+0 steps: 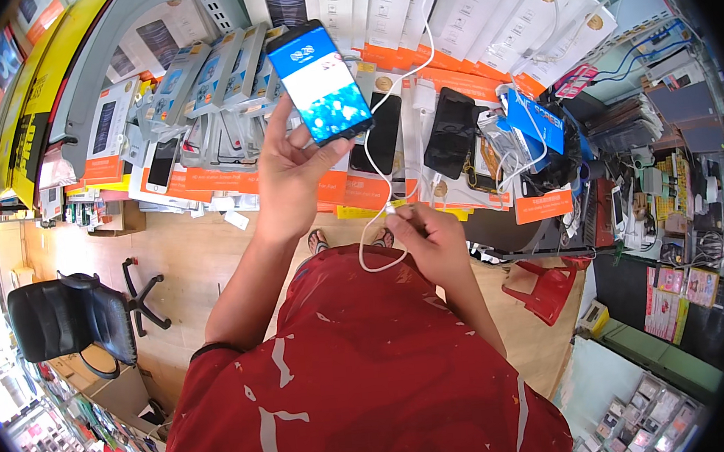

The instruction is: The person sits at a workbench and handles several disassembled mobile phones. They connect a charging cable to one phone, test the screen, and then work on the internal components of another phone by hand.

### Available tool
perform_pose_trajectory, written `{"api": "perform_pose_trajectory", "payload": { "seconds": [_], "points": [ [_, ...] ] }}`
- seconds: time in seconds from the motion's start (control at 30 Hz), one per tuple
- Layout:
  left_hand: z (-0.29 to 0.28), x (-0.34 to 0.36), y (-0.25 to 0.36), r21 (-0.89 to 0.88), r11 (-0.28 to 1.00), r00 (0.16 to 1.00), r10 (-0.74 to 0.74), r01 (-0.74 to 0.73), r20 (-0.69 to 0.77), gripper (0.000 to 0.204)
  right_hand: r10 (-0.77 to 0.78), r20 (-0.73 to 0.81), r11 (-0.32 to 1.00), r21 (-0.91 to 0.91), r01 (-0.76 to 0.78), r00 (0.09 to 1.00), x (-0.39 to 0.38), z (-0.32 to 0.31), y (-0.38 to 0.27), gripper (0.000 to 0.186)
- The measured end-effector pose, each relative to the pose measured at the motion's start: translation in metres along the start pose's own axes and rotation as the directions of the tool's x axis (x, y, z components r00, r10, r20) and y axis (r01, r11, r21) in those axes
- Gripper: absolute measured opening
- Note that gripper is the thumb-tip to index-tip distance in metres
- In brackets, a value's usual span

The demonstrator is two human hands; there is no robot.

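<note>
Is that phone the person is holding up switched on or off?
On: the phone in the left hand is lit up, glowing blue and white across its front.

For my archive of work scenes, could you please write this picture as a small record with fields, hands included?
left hand: holds a black-edged rectangular smartphone, its blue-and-white screen lit
right hand: holds a thin white cable
cable joined to smartphone: cannot tell
display: a black rectangular phone-like panel lies in front of a row of white-and-orange flat packages
floor: black wheeled office chair, left; red plastic stool, right
</note>
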State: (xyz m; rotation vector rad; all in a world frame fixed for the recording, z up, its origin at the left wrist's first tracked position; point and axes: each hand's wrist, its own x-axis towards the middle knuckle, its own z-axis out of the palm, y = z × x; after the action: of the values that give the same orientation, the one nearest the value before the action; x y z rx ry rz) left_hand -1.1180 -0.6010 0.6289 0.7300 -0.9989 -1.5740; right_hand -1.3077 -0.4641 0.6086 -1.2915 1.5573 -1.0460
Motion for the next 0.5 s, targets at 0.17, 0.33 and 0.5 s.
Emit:
{"api": "perform_pose_trajectory", "payload": {
  "seconds": [0.17,0.33,0.5],
  "points": [
    [0.006,-0.004,-0.008,-0.051,0.997,0.997,-0.047,0.050,0.061,0.088,0.000,-0.077,0.999,0.040,0.004,0.997,0.012,-0.007,-0.018,0.026],
    [0.010,-0.014,-0.007,-0.101,0.984,0.987,-0.142,0.149,0.074,0.089,0.036,-0.052,0.995,0.099,-0.031,0.998,0.023,-0.006,-0.024,0.027],
    [0.013,-0.020,-0.004,-0.129,0.971,0.978,-0.191,0.201,0.087,0.089,0.036,-0.075,0.993,0.117,-0.027,0.997,0.025,0.000,-0.027,0.027]
  ]
}}
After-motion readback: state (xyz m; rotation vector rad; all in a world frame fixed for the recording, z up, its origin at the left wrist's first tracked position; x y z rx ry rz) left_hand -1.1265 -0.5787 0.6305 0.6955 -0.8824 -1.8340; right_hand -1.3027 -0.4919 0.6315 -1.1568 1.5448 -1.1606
